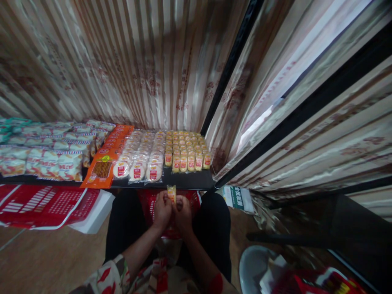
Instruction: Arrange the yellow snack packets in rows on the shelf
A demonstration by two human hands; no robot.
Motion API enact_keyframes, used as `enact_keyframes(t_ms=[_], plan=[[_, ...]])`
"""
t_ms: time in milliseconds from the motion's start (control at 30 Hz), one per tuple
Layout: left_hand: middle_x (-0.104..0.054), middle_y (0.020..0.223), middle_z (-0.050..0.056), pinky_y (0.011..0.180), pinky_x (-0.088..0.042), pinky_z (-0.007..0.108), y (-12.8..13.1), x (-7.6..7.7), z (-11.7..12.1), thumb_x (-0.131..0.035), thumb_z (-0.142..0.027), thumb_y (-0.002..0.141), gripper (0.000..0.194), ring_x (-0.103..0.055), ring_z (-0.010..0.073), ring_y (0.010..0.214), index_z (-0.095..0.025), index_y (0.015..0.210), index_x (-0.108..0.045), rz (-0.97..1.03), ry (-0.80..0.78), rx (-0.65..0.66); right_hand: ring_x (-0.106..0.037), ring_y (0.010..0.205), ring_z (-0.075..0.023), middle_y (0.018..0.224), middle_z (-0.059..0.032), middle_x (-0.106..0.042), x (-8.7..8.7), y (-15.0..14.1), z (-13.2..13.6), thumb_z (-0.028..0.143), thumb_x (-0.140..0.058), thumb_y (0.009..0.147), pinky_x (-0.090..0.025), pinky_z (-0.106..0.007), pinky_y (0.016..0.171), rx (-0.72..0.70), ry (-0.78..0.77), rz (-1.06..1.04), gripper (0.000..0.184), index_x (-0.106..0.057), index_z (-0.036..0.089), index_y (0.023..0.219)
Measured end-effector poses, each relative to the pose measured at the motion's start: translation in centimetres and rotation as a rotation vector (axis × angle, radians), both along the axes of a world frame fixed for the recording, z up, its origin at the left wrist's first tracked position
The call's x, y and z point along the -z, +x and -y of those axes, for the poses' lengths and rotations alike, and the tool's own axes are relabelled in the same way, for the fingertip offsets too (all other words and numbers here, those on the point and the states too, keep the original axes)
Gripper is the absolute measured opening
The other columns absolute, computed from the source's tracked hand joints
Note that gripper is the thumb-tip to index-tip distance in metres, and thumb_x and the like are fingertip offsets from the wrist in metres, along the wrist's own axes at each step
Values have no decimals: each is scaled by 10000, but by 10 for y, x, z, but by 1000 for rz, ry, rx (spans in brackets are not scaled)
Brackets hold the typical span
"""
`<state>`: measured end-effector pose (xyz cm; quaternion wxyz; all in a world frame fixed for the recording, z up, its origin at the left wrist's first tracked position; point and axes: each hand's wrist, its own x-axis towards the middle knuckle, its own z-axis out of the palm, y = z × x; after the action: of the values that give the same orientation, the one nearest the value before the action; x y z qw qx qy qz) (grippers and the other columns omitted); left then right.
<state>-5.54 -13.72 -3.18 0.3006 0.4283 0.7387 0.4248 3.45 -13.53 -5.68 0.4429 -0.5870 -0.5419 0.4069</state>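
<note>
Between my two hands, just in front of the shelf edge, is a small yellow wrapped snack (172, 193). My left hand (162, 210) has its fingers closed on the left side of it, and my right hand (183, 212) pinches it from the right. Rows of similar yellow wrapped snacks (187, 159) stand at the right end of the black shelf (190, 179). Beside them are rows of round white crackers in clear wrappers (136, 171). A red basket (196, 200) sits below my hands, between my knees.
Orange snack packets (114, 143) and white snack bags (55, 163) fill the shelf further left. Another red basket (45, 208) and a white box (94, 212) are at left. Black posts (232, 61) and draped curtains stand behind; a grey basin (254, 267) is at lower right.
</note>
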Motion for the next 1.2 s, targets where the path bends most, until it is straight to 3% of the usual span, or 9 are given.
enact_keyframes(t_ms=[333,533,700,867,1033,1200], plan=[[-592,938,62,826,-473,299,-4,-22,-12,-472,-113,755,216,-596,161,855,-175,921,-596,48,-11,-37,-613,736,-163,847,-36,-634,-26,-5,-16,298,-540,761,-507,-281,655,-46,50,30,153,-550,202,880],[-608,979,93,862,-480,339,-4,-30,-26,-486,-102,743,253,-607,177,893,-145,967,-597,135,80,-81,-617,755,-161,894,-53,-624,-37,-5,-33,278,-518,782,-519,-287,684,-49,138,101,158,-578,194,901],[-632,1015,82,895,-479,324,-6,-29,-35,-448,-30,712,349,-615,151,914,-155,1014,-570,260,152,-72,-626,826,-170,930,-69,-632,-42,-8,-44,246,-467,807,-523,-294,754,-45,181,128,214,-618,193,949],[-632,1086,81,958,-440,379,-14,-23,-39,-455,-44,711,376,-589,181,994,-170,1040,-587,131,161,-43,-610,883,-176,994,-80,-608,-42,-10,-50,204,-420,801,-505,-302,802,-48,187,224,324,-633,196,1044],[-623,1135,96,993,-404,386,-16,-21,-45,-424,-72,752,362,-552,193,1071,-161,1060,-591,67,181,-47,-603,790,-163,931,-59,-590,-47,-13,-56,210,-416,809,-494,-304,778,-41,124,319,360,-620,200,1105],[-618,1148,88,977,-418,364,-15,-25,-55,-430,-86,758,370,-556,184,1071,-171,1085,-580,89,189,-47,-594,674,-122,943,-49,-573,-48,-18,-63,206,-413,814,-502,-260,691,-44,118,277,371,-592,204,1139]])
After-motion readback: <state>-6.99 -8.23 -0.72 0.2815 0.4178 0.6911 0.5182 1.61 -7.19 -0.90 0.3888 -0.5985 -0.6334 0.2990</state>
